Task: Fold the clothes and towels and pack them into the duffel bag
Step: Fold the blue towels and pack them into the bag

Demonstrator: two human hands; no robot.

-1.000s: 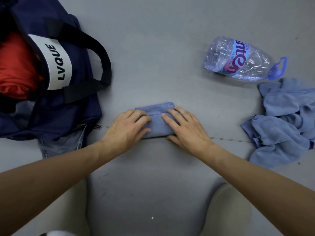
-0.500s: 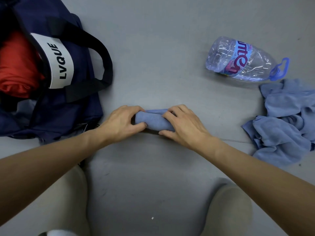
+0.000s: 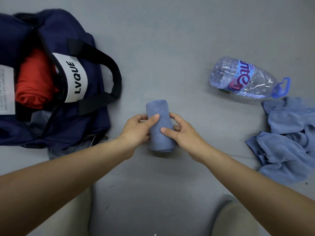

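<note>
Both hands, left hand (image 3: pixel 136 129) and right hand (image 3: pixel 185 133), grasp a rolled blue towel (image 3: pixel 159 125) between them above the grey floor (image 3: pixel 162 48). Open navy duffel bag (image 3: pixel 88 126) lies left of them; crumpled blue cloths (image 3: pixel 289 142) right.

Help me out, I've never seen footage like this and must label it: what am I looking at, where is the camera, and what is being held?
No machine here: a person wears one camera on the head, looking down at their bare arms. The left hand and right hand together grip a rolled blue towel. On the grey floor lie an open navy duffel bag holding a red garment, a plastic water bottle on its side, and a heap of unfolded blue towels at right.
</note>
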